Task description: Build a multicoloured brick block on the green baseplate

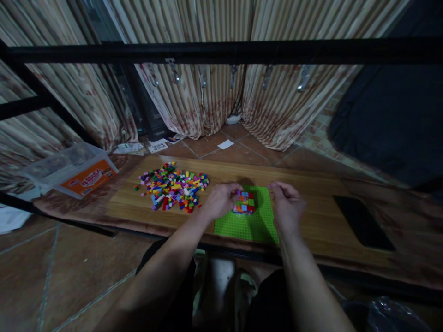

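A bright green baseplate lies on a low wooden table in front of me. A small block of mixed-colour bricks stands on its upper left part. My left hand rests at the block's left side, fingers curled and pinched against its top edge. My right hand hovers over the plate's right edge with its fingers curled inward; what they hold, if anything, is hidden. A heap of loose small bricks in many colours lies on the table to the left of my left hand.
A clear plastic box with an orange label sits at the table's left end. A black flat rectangle lies at the right. A black metal bar crosses overhead. Striped curtains hang behind; papers lie on the tiled floor.
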A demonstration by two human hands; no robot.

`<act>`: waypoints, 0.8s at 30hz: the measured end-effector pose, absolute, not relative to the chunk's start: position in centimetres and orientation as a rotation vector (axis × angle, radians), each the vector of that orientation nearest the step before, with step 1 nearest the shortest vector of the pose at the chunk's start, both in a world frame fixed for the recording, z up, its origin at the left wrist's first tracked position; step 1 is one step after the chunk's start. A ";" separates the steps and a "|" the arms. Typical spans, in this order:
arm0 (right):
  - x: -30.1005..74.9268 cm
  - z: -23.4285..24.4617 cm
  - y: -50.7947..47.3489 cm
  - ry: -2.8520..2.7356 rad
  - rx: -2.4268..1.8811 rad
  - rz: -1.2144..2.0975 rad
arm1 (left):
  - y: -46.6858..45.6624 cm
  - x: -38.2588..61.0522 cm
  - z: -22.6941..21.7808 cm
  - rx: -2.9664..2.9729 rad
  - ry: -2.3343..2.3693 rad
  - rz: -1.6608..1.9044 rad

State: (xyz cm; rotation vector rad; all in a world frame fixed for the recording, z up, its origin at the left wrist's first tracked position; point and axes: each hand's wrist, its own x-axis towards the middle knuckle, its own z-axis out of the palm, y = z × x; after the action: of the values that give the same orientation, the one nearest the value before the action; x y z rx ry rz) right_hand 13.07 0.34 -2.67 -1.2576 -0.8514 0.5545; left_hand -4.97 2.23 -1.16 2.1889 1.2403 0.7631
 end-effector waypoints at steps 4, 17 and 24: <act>14.1 -2.3 0.3 -0.651 -1.216 0.711 | 1.7 -3.0 -0.9 2.362 1.343 0.652; 13.4 -3.2 0.5 -0.753 -1.257 0.829 | 1.7 -1.2 -1.6 2.589 1.479 0.434; 13.3 -5.3 1.0 -1.078 -1.521 0.752 | 1.8 -1.1 -1.9 2.566 1.469 0.463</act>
State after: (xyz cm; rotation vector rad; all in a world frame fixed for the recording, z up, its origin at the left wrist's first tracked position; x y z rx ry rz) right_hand 13.29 1.04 -5.32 -1.5213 -1.0783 0.7518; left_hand -1.15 1.76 -1.87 2.5664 1.4694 0.4633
